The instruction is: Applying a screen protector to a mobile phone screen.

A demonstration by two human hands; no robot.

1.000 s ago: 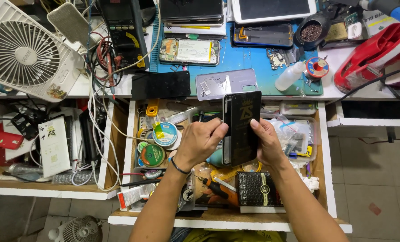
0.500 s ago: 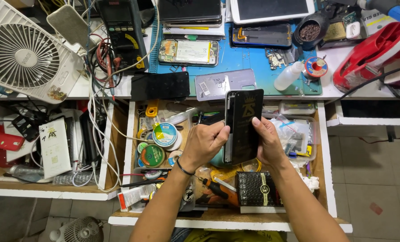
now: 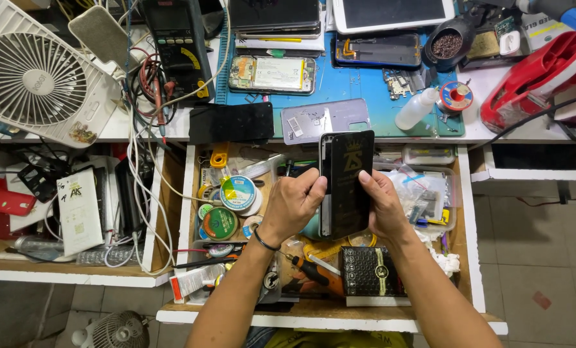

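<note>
You hold a flat black packet point(image 3: 346, 183) upright over the open drawer point(image 3: 463, 212), both hands closed on its long edges.

Your left hand point(image 3: 294, 205) clamps the left edge, thumb working at the pale seam, so this looks like the opening step; next, I'd judge, you need a firm pinch and a steady slide. Your right hand point(image 3: 381, 206) braces the right edge, fingers behind. Just left of your grip lie solder-wire spools point(image 3: 231, 206); below it, a black patterned box point(image 3: 371, 276).
</note>
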